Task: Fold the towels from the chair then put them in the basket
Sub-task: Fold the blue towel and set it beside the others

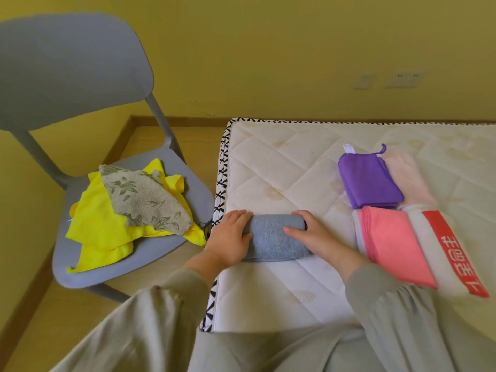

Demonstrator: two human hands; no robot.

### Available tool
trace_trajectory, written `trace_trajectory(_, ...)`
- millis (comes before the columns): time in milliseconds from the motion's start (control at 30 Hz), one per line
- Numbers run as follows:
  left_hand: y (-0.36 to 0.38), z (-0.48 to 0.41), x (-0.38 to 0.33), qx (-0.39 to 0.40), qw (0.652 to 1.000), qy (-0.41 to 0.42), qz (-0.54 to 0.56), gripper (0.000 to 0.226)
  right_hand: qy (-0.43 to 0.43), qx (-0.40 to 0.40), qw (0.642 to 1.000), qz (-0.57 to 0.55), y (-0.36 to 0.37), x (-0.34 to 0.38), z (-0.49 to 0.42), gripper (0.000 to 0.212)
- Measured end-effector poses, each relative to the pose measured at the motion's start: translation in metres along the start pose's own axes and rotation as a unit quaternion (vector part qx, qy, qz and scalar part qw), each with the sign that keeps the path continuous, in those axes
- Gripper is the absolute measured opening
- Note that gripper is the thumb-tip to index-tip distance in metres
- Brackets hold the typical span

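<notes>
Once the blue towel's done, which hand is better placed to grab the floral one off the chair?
Left, probably. The left hand holds the chair-side end of the blue towel, nearest the floral towel on the chair; the right hand would have to cross over.

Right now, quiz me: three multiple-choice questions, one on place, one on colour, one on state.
1. Where is the purple towel? A in a basket; B on the mattress; C on the floor.
2. What colour is the folded towel held by the left hand and right hand? A yellow; B pink; C grey-blue.
3. How is the leaf-print towel on the chair? A folded; B loose, unfolded; C rolled.
Answers: B, quilted padding lies under it; C, grey-blue shows between them; B, it sprawls over the yellow towel.
</notes>
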State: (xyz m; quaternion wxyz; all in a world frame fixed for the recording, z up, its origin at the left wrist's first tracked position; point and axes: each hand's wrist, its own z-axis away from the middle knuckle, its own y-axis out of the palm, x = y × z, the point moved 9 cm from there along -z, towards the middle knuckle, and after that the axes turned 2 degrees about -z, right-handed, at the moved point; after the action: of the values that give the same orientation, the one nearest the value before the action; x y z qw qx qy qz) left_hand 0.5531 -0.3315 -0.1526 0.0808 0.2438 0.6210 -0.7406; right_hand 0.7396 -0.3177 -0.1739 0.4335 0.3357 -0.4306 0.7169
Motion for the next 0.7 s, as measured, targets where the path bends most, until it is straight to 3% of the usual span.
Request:
trace_trajectory(200,-0.012,-0.017,0.004,0.140,0.983,-0.017,-0.118,0.073,0.042,0.085,0.989,-0.109,0.003,-0.002,0.013,0.055)
trace_trajectory(333,-0.017,-0.021,-0.006,0.166,0.967,-0.013,-0.195,0.059,0.089,0.090,0.974,-0.189,0.006,-0.005,0.020,0.034)
trace_trajectory(433,-0.010,-0.012,-0.008,0.228,0.970,-0.073,-0.032,0.048,0.118,0.028,0.949,-0.290,-0.006,-0.005,0.020,0.015)
trace_trajectory(533,0.004,0.009,-0.021,0.278,0.917,-0.134,0.253,0.037,0.145,0.007,0.896,-0.419,-0.008,-0.003,0.021,0.013)
trace_trajectory(600,0.010,0.018,-0.025,0.246,0.882,-0.165,0.367,0.049,0.139,0.016,0.855,-0.499,-0.006,0.005,0.021,0.022)
trace_trajectory(700,0.017,0.025,-0.033,0.194,0.835,-0.194,0.477,0.053,0.120,0.058,0.803,-0.581,-0.003,0.021,0.023,0.055)
